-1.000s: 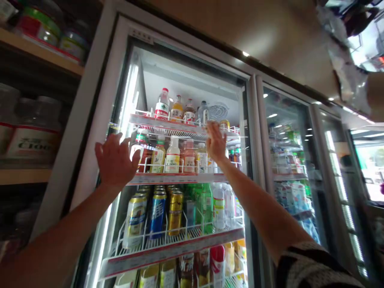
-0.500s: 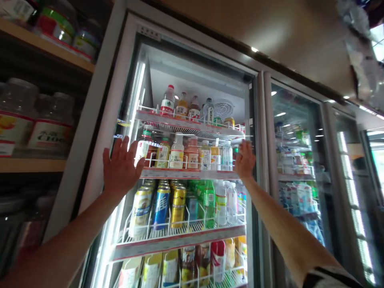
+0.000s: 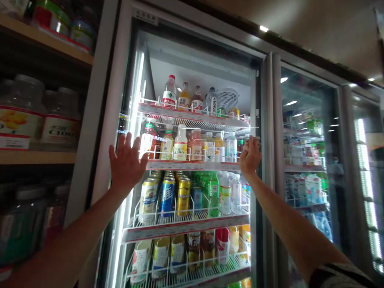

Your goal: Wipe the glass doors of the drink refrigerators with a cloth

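Your forearms reach up and forward from the lower corners, with a dark, pale-patterned sleeve at the right one. Your left hand is raised with its fingers spread wide and nothing in it, just at the left side of the glass door. Your right hand is up near the door's right edge, its fingers partly bent and blurred at the tips; you can't tell from here whether it has hold of anything, nor whether either palm touches the glass. The door is straight ahead of you, tall and clear, slightly tilted in view, with a dark inner border, a grey metal frame and a small label at the top left. Faint reflected lettering and streaks of light lie on its pane. Left of it are dim wooden shelves of bottles. Behind the glass, a bright light strip runs down the left side, beside wire racks with red-edged fronts; you see a blue can, a green bottle and a red-capped bottle, with a round vent on the back wall. Farther right stands another cooler door.
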`<state>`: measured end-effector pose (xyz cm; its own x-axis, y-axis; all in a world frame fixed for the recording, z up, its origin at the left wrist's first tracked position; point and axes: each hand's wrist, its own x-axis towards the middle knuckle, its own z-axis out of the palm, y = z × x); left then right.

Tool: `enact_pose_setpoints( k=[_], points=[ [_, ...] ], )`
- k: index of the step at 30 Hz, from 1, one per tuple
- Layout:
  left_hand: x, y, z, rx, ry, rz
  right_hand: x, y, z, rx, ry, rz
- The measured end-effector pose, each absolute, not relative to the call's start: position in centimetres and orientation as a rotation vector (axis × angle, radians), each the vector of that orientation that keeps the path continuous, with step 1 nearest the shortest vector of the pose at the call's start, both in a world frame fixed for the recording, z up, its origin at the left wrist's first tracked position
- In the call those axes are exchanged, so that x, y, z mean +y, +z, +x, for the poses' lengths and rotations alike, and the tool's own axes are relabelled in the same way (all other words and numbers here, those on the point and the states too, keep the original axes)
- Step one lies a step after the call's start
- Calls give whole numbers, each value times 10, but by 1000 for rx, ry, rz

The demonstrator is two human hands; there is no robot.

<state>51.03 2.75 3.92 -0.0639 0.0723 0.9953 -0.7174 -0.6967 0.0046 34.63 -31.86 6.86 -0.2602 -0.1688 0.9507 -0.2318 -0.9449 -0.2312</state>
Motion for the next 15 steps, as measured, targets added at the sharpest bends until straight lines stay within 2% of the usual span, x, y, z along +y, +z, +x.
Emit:
enact_pose_setpoints(
  k=[3,7,10,15],
  points=[
    [28,38,513,-697,1806,1658,-280,73,371,-335,2424,1933],
    [32,38,516,-708,1824,1682,-193,50,408,301,1926,2083],
    [34,37,516,-735,1824,1687,-184,44,408,450,1697,2079],
    [38,32,522,-727,1861,1692,-228,75,394,-67,2238,1991]
  ],
)
